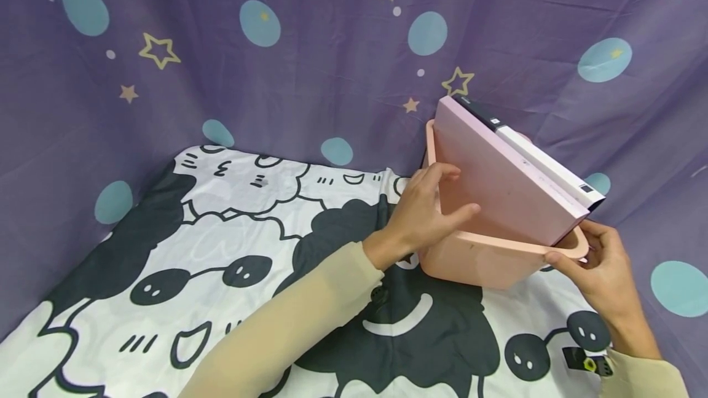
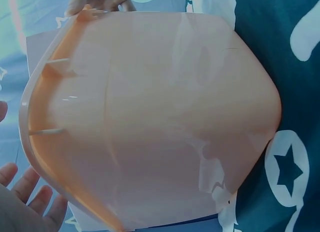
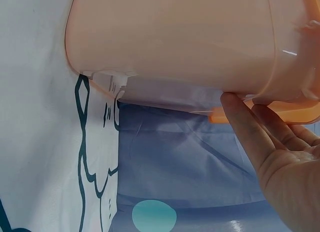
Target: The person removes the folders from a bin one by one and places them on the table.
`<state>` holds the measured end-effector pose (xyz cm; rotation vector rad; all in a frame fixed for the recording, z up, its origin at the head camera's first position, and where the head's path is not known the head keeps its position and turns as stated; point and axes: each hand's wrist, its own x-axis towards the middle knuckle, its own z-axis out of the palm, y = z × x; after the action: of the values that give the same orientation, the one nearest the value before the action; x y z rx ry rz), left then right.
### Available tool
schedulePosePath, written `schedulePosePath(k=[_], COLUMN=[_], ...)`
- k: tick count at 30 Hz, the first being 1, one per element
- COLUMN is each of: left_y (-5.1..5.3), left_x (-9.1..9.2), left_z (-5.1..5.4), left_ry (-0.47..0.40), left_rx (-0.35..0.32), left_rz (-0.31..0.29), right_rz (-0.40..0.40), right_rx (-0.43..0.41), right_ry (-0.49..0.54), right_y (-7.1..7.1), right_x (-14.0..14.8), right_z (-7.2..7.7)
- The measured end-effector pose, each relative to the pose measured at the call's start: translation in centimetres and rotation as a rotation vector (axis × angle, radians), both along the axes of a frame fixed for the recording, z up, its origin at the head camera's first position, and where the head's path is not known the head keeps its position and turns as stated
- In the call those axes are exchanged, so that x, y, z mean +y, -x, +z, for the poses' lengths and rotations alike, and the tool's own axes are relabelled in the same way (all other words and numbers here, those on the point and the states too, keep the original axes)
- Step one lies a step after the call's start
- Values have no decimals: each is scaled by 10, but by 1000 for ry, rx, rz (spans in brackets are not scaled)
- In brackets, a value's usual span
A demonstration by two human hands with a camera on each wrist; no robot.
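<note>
Currently I see a pink book-like item (image 1: 498, 186) and a black-and-white one (image 1: 544, 155) leaning in the peach bin (image 1: 487, 260), left hand (image 1: 420, 210) loosely spread beside it, right hand (image 1: 605, 272) gripping its corner.

Got a peach plastic bin (image 1: 475, 260) sitting on a cartoon-print cloth (image 1: 431, 355), in front of a purple curtain (image 1: 332, 78) covered in stars and teal blobs. Got a flat pink book-like thing (image 1: 498, 183) leaning in there, poking well above the rim, plus a black-and-white one (image 1: 544, 152) right behind. Pinching the near right corner with the right hand (image 1: 603, 272). Got the left hand (image 1: 423, 210) over by the left side, thumb and fingers apart, can't tell if touching.
</note>
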<state>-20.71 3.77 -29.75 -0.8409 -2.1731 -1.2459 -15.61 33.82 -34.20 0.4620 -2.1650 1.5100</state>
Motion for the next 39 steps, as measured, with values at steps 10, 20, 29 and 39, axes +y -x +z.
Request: schedulePosePath(k=[10,20,29,39], left_y=[5,13,18,31], left_x=[10,26,32,44], left_z=[6,7,20,33], left_ry=[10,50,133,235], left_rx=[-26,-52,-119,-130], left_rz=[-54,-90,-108,-109], right_rz=[-4,-21,-30,16], right_rx=[-9,-5,-12,3], right_ry=[6,-23,-32,16], right_y=[0,0,-1,1], right_x=[0,1,1,1], right_z=[-1,-1,-1,-3])
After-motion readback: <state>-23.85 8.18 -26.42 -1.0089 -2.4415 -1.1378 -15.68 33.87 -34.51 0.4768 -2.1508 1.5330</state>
